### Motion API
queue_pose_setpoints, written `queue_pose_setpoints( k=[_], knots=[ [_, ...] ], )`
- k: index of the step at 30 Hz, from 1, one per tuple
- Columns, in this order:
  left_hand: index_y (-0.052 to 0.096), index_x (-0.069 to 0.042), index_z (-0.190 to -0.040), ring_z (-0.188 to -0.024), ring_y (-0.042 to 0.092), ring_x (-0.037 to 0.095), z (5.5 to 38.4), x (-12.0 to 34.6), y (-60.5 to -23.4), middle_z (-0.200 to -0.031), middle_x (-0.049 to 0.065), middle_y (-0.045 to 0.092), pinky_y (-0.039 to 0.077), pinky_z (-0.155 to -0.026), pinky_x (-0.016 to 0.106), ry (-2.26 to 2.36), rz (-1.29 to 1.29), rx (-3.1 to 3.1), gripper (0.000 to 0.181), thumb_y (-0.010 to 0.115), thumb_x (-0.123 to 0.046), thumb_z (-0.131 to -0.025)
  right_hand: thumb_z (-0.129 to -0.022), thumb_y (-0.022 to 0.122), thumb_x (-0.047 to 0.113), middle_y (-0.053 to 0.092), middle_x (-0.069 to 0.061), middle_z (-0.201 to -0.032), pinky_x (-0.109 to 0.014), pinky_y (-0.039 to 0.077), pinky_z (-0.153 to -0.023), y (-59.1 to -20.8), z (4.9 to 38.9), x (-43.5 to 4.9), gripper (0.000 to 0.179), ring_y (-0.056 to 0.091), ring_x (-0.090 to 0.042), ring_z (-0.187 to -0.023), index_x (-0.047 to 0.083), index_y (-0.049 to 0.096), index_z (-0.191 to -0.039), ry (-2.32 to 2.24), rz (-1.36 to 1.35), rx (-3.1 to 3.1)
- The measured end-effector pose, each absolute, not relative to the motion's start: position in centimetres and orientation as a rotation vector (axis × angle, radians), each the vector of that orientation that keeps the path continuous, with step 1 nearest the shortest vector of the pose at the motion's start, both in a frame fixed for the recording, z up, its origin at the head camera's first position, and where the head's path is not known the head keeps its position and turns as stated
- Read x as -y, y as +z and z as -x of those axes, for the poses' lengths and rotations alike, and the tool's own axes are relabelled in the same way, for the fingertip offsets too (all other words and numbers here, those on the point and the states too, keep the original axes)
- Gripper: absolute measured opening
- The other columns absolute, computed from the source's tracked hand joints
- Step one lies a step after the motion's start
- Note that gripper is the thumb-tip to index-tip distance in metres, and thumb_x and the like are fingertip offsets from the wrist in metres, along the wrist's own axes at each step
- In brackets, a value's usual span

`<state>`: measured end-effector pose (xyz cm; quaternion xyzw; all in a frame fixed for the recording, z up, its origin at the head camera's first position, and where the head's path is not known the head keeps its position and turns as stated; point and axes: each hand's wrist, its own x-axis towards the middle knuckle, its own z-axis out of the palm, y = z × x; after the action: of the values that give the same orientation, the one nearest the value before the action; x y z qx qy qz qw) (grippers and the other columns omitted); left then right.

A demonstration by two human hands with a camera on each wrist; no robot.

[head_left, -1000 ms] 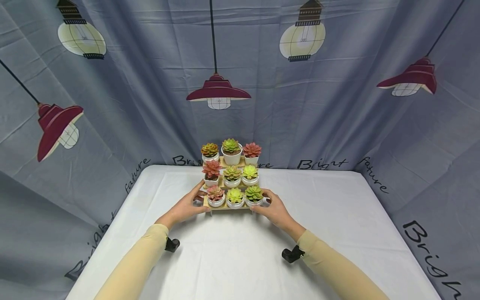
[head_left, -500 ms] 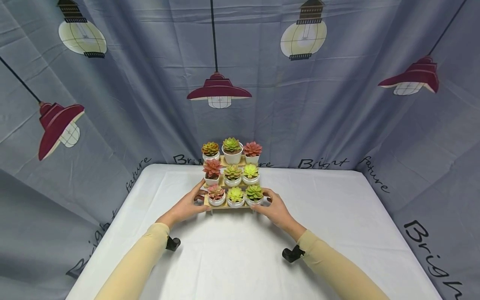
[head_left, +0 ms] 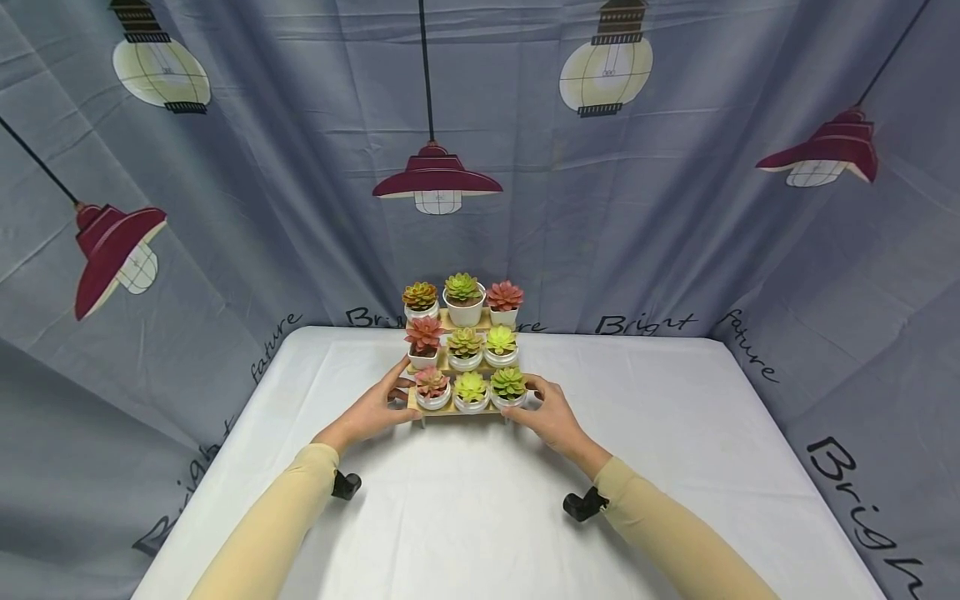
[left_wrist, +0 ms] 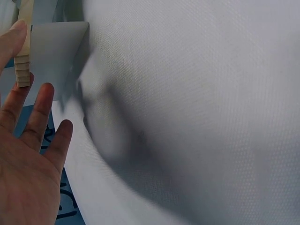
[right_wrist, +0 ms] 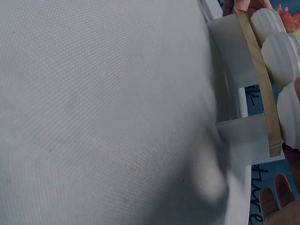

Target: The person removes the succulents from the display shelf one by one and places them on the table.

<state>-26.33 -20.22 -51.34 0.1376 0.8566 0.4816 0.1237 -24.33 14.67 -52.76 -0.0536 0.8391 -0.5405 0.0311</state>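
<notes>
Wrist view exposes white legs (right_wrist: 246, 137); my left hand (head_left: 371, 414) pinches pale-wood stand (right_wrist: 263, 79), right hand (head_left: 553, 419) white pot (right_wrist: 287, 115); white-clothed desk (head_left: 457, 508), grey curtain (head_left: 300, 158).

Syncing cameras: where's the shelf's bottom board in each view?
Head: board just below center, under the front pots.
Left wrist: board at top left.
Right wrist: board at upper right, slanting.
Shared landmark: left hand, pinching the board's left end in all three.
</notes>
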Motion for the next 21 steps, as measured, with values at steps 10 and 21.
queue_pose_setpoints(
  k=[10, 21],
  knots=[
    [0.007, -0.035, -0.166, -0.122, 0.056, 0.026, 26.32, 20.17, -51.38, -0.148, 0.013, 0.050, 0.048, -0.102, 0.051, 1.402, -0.401, -2.500, 0.109, 0.084, -0.032, -0.088, -0.080, 0.088, 0.042, 0.045, -0.014, -0.146, -0.059, 0.035, -0.113, -52.63, 24.25, -14.68, 0.076, 0.039, -0.036, -0.139, 0.017, 0.057, -0.145, -1.676, 0.175, -2.584],
    [0.007, -0.037, -0.166, -0.121, 0.056, 0.026, 26.26, 20.25, -51.41, -0.148, 0.013, 0.049, 0.049, -0.101, 0.051, 1.399, -0.406, -2.499, 0.109, 0.084, -0.034, -0.088, -0.079, 0.089, 0.043, 0.046, -0.013, -0.147, -0.061, 0.034, -0.114, -52.23, 23.91, -15.09, 0.078, 0.039, -0.034, -0.139, 0.017, 0.057, -0.145, -1.658, 0.167, -2.583]
  ],
)
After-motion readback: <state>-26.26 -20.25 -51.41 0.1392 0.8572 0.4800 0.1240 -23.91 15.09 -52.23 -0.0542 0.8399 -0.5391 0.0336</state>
